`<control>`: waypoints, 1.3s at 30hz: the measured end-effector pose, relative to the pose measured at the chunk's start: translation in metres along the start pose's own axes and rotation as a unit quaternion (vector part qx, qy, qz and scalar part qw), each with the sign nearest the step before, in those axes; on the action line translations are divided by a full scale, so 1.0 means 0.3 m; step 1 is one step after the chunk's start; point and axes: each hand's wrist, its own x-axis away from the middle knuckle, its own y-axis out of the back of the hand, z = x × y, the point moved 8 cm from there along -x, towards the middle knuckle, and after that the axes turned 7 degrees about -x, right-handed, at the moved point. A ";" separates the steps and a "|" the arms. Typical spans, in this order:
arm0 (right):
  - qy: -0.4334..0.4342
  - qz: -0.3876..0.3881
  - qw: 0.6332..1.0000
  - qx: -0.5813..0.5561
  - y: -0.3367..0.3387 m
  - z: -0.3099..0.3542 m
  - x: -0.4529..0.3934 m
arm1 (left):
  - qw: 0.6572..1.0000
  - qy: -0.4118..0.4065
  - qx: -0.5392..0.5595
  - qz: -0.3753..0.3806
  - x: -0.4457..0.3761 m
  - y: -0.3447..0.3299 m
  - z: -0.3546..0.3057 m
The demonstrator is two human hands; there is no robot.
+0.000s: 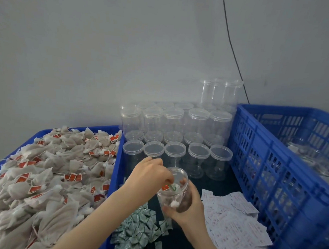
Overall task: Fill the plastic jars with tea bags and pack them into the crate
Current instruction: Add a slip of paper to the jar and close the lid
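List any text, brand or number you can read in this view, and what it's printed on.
Nothing can be read here.
Red tags on the tea bags: print too blurred to read.
White paper slips: red printing, too small to read.
Green-and-white sachets: markings too small to read.
Jar in the right hand: no label shows.
Blue crate: no lettering shows.
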 end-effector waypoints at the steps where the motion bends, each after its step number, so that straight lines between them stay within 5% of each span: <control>1: -0.003 0.000 1.000 0.004 0.006 -0.005 0.001 | 0.999 -0.005 -0.009 0.052 -0.010 -0.026 -0.003; 4: -0.003 -0.001 1.000 0.024 0.025 -0.014 0.005 | 0.989 -0.018 0.008 0.143 -0.032 -0.069 -0.014; 11: -0.007 0.010 0.999 0.042 0.074 -0.027 0.005 | 0.975 -0.040 0.049 0.212 -0.073 -0.082 -0.061; 21: 0.011 -0.037 0.998 0.053 0.242 0.057 0.001 | 0.944 0.006 0.312 0.106 -0.173 -0.059 -0.083; 26: 0.014 -0.079 0.996 0.048 0.371 0.081 -0.011 | 0.929 0.147 0.340 0.001 -0.222 -0.101 -0.021; 30: 0.031 -0.101 0.993 0.054 0.446 0.099 -0.002 | 0.956 0.169 0.220 0.099 -0.244 -0.250 -0.102; 39: 0.023 -0.128 0.991 0.043 0.524 0.095 0.014 | 0.925 0.115 0.235 0.274 -0.243 -0.568 -0.386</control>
